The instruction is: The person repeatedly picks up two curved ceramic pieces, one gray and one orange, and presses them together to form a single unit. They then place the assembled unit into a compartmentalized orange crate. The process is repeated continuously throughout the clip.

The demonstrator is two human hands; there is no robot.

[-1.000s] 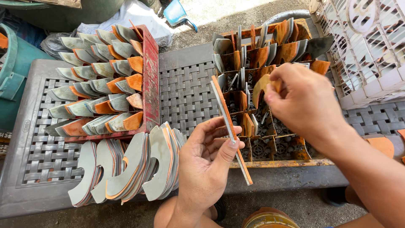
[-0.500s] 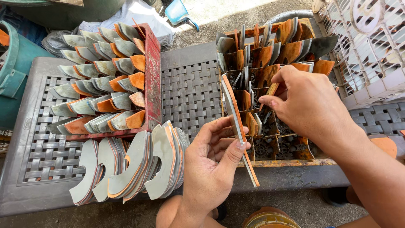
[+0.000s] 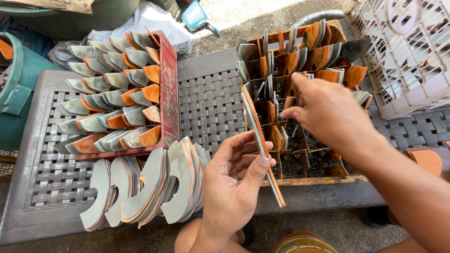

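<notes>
Two hands working: your left hand (image 3: 234,187) is gripping a thin stack of cutouts (image 3: 261,145); your right hand (image 3: 328,112), fingers loosely curled, is reaching into the divided crate (image 3: 309,178) at centre right.

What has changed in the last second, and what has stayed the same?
The right hand moved slightly lower over the rusty divided crate; its fingers now reach toward the pieces standing in the compartments, and no piece shows in its grip. The left hand keeps pinching the thin stack of flat grey-and-orange pieces, edge-on. The red crate and the curved pieces on the table did not move.
</notes>
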